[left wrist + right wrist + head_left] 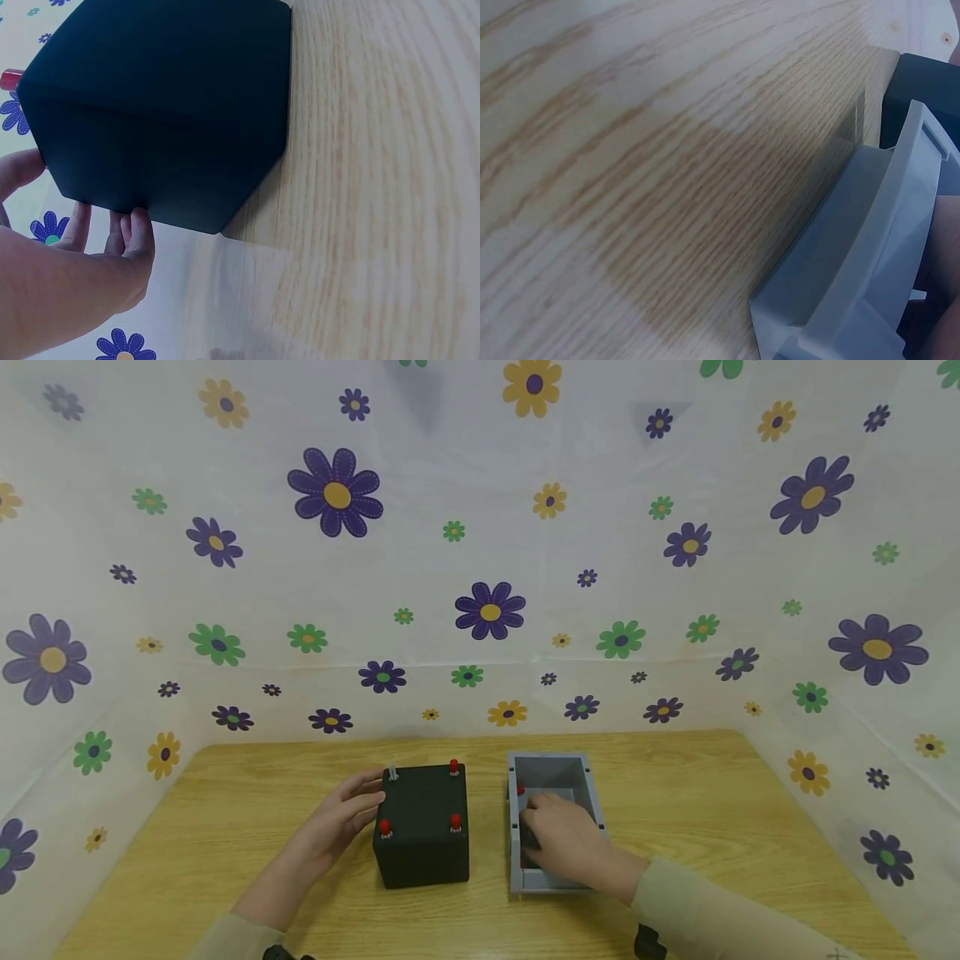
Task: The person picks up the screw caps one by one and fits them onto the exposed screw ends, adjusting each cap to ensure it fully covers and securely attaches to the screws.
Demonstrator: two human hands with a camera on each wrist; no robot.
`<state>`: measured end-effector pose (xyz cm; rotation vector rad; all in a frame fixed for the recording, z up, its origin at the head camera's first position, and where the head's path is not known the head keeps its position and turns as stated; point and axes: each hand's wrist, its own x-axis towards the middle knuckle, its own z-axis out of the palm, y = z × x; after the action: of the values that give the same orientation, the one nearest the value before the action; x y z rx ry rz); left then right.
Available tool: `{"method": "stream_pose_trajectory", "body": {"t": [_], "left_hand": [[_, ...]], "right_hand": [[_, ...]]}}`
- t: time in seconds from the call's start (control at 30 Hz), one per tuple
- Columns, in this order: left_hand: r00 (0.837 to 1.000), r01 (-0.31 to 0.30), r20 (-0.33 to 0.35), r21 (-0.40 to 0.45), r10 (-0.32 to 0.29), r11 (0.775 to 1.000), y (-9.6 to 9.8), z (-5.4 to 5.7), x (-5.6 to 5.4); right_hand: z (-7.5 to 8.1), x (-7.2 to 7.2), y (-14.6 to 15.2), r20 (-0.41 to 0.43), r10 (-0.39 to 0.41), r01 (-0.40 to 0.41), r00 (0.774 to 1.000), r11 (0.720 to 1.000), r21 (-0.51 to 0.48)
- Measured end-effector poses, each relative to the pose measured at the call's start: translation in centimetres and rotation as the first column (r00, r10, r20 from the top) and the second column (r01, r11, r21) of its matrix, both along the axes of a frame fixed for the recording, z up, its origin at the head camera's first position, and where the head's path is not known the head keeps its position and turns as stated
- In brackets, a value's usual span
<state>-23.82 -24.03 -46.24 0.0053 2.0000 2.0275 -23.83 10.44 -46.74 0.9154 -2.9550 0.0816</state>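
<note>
A black box (423, 810) stands on the table, with red-capped switches (455, 822) at three top corners and a bare metal one (393, 772) at the back left. My left hand (337, 822) rests its fingertips on the box's left side; in the left wrist view, its fingers (142, 232) touch the box's edge. To the right is a grey plastic bin (555, 883). My right hand (566, 837) reaches down inside it, fingers bent downward. Beside those fingers lies something dark (529, 843), mostly covered by the hand. Whether the fingers grip it is hidden.
Small red pieces (521, 790) show at the bin's left inner side. The wooden table (675, 802) extends around the box and bin. A flower-print sheet (420, 568) encloses the back and sides.
</note>
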Motion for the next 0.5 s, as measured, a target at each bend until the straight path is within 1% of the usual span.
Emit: {"method": "stream_pose_trajectory", "body": {"t": [0.23,0.5], "left_hand": [[1.0,0.002,0.009,-0.005,-0.002,1.0,0.02,-0.22,-0.03],[1.0,0.01,0.005,-0.006,-0.01,1.0,-0.02,-0.26,-0.13]], "right_hand": [[-0.27,0.07,-0.12,-0.015,-0.026,0.026,1.0,1.0,0.005],[-0.58,0.03,-0.11,-0.044,-0.029,0.029,0.999,1.0,0.0]]}}
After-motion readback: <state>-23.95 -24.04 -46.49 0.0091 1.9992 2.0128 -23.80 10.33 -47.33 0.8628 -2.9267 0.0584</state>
